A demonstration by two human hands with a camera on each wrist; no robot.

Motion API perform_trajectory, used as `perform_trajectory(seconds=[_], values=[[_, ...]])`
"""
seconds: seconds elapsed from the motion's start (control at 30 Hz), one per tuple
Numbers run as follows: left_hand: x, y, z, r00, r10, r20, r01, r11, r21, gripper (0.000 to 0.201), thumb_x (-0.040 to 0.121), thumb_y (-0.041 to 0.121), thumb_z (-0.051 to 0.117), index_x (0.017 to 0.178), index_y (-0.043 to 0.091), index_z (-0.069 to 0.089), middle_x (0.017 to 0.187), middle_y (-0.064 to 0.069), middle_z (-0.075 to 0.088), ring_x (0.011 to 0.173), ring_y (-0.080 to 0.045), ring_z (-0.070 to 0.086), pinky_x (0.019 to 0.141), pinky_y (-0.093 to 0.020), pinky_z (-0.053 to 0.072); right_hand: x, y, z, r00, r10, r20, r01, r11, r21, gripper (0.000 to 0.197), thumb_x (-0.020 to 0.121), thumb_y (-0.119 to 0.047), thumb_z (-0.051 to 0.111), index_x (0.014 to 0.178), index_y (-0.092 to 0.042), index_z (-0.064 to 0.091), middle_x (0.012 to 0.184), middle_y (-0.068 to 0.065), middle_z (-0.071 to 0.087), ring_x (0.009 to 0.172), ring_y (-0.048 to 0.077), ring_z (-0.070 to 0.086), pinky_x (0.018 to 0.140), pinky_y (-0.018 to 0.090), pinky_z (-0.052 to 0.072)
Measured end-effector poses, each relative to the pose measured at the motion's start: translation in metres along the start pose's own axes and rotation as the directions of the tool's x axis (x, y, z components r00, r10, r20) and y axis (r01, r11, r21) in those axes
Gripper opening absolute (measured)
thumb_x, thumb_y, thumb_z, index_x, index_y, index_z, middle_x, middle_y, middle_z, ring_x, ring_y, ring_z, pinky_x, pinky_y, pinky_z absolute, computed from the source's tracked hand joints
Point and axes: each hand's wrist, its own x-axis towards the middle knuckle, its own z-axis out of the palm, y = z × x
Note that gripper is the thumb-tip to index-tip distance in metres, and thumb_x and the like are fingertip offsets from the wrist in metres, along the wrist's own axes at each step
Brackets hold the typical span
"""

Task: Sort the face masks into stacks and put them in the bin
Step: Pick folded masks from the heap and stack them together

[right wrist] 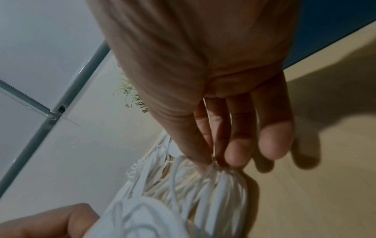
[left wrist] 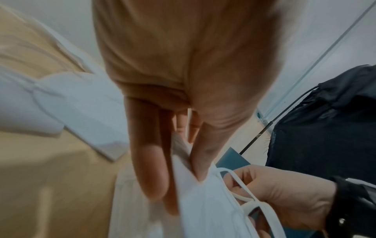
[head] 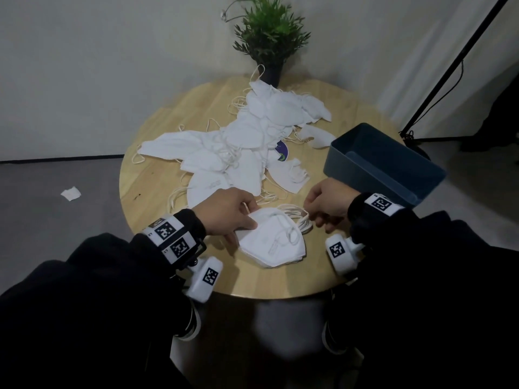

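A small stack of white face masks (head: 271, 241) lies on the round wooden table (head: 157, 175), near its front edge. My left hand (head: 249, 218) pinches the stack's left edge between thumb and fingers; the left wrist view shows that grip (left wrist: 179, 178) on the stack (left wrist: 205, 211). My right hand (head: 309, 217) pinches the bundled ear loops (head: 296, 216) at the stack's right side, which the right wrist view shows close up: hand (right wrist: 212, 161), loops (right wrist: 205, 186). A loose pile of masks (head: 247, 141) covers the table's middle. The blue bin (head: 362, 175) stands at the right.
A potted plant (head: 269, 40) stands at the table's far edge behind the pile. A black stand pole (head: 455, 60) slants up on the right. A white paper scrap (head: 70, 193) lies on the floor to the left. Bare wood shows at the table's left and front.
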Motion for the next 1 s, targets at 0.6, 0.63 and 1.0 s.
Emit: perform_trajectory(seconds=[0.6,0.63,1.0], values=[[0.011,-0.005,0.017,0.965,0.199,-0.173,-0.088,0.861,0.501,0.027,0.081,0.037,0.078,0.106,0.035,0.069,0.082,0.013,0.063,0.081,-0.015,0.057,0.059,-0.029,0.034,-0.001,-0.018,0.018,0.947,-0.319,0.029,0.309,0.886,-0.344,0.024,0.08,-0.016,0.083,0.1,-0.027,0.074,0.109,0.0,0.068,0.087,0.015,0.066,0.072,0.028,0.056],[0.011,-0.006,0.018,0.966,0.191,-0.174,-0.082,0.866,0.493,0.027,0.082,0.036,0.079,0.107,0.035,0.07,0.084,0.013,0.063,0.082,-0.015,0.057,0.061,-0.029,0.035,0.001,-0.016,0.014,0.956,-0.294,-0.013,0.273,0.904,-0.328,0.021,0.082,-0.011,0.079,0.095,-0.027,0.075,0.104,0.001,0.07,0.087,0.016,0.068,0.071,0.027,0.057],[0.013,-0.007,0.013,0.976,0.186,-0.112,-0.115,0.88,0.462,0.029,0.083,0.038,0.079,0.111,0.032,0.075,0.1,0.007,0.072,0.096,-0.019,0.065,0.079,-0.035,0.053,0.001,-0.009,-0.009,0.984,-0.113,-0.139,0.111,0.994,-0.024,0.027,0.068,0.0,0.095,0.085,-0.003,0.074,0.075,0.006,0.074,0.062,0.012,0.069,0.046,0.019,0.05]])
